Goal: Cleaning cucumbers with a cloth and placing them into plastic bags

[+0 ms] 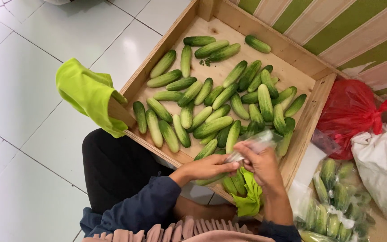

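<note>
Both hands met over the near edge of the wooden crate (307, 121). Left hand (209, 166) and right hand (260, 163) each kept a closed grip on a clear plastic bag (256, 143). Cucumbers (211, 127) filled the crate; white tiled floor (32, 89) lay open leftward.

Navy sleeves, black trousers, perhaps pink ruffled trim.

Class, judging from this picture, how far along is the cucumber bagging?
Done: bagged cucumbers lie beside the wooden crate. In hand: the left hand and right hand work a clear plastic bag. Left: many loose cucumbers fill the crate.
</note>
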